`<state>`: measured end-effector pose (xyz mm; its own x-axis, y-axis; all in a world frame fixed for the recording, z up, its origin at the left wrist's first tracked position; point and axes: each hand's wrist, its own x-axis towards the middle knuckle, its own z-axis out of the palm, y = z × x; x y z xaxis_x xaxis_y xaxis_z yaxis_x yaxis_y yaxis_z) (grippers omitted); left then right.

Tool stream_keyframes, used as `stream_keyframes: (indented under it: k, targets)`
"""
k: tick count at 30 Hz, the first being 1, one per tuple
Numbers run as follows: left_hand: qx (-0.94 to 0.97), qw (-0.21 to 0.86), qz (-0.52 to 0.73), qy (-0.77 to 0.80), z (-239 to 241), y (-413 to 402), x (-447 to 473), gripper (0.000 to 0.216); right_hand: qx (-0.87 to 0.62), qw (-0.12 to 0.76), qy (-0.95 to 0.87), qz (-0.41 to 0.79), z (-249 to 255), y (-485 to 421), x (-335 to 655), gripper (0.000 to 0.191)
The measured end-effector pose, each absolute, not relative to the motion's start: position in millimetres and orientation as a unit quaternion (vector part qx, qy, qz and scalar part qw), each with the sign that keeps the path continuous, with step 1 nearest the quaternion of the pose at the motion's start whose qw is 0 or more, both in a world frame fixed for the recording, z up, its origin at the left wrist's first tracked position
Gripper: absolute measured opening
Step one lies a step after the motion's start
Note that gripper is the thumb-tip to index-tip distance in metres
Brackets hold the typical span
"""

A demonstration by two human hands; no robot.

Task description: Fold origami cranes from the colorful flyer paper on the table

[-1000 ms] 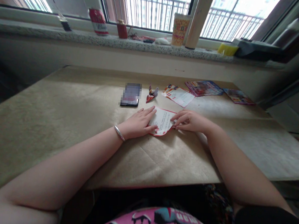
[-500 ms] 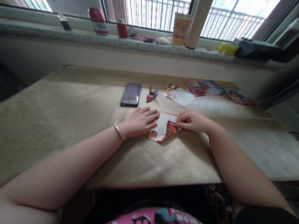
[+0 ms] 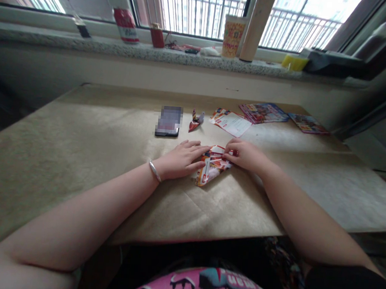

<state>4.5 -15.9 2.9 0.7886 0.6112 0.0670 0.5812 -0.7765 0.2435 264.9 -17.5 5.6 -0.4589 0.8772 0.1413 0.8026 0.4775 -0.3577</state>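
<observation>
A broad tan tabletop surface carries everything. Both bare forearms come in over its front edge and angle inward, so the hands lie near each other with the sheet between. The left hand is flat, palm down, fingers extended to the right and thumb apart from them, its tips on the sheet's left side. The right hand is bent at the knuckles, fingertips curled onto the sheet's right side; whether they pinch it cannot be told. Towards the surface's back right corner is a fanned pile of blue-and-red glossy leaflets. The folded red, white and orange glossy paper sheet, its lower right edge slanting, lies midway between the front and back edges. Beyond it, nearer the back edge, are a dark rectangular phone and a small folded red-and-purple paper figure.
</observation>
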Motion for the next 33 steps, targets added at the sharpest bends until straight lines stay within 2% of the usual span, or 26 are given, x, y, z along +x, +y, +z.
stream_keyframes:
  k: [6,16,20,29,33]
  targets:
    - [0.938,0.101,0.074,0.323,2,-17,5,0.062,-0.498,0.192,-0.842,0.078,-3,-14,259,0.016]
    - [0.948,0.092,0.096,0.289,5,-18,6,0.058,-0.552,0.197,-0.809,0.058,0,-19,248,0.016]
    - [0.960,0.062,0.095,0.258,3,-16,5,0.049,-0.563,0.209,-0.796,0.074,-1,-19,245,0.016]
    - [0.958,0.051,0.085,0.268,1,-16,6,0.050,-0.565,0.227,-0.785,0.113,-5,-16,246,0.012]
    - [0.957,0.063,0.081,0.273,4,-17,6,0.049,-0.577,0.240,-0.762,0.169,-4,-18,246,0.020]
